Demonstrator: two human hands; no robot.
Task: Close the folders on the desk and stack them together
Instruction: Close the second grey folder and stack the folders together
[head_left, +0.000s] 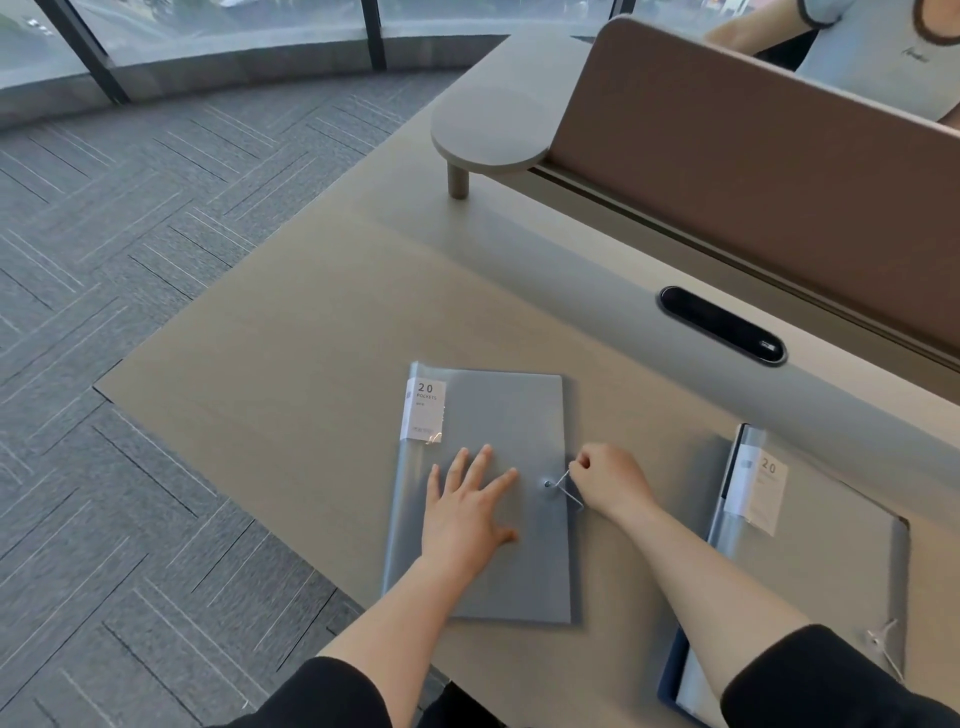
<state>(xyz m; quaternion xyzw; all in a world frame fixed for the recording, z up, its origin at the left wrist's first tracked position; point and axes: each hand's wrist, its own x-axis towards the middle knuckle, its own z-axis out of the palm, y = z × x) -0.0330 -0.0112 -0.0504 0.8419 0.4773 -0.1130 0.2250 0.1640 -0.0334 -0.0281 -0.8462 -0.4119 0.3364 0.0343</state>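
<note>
With my left hand (467, 512) flat on the centre folder (488, 499), my right hand (610, 480) pinches its cord (563, 486), probably fastening it; the lower-right folder (810, 561) stacks next.

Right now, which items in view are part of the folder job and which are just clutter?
Job:
- grey folder, left hand pressing its cover
- elastic cord, pinched by right hand
- second folder, at the right

Not job:
- black cable slot
- brown divider panel
- small raised shelf
</note>
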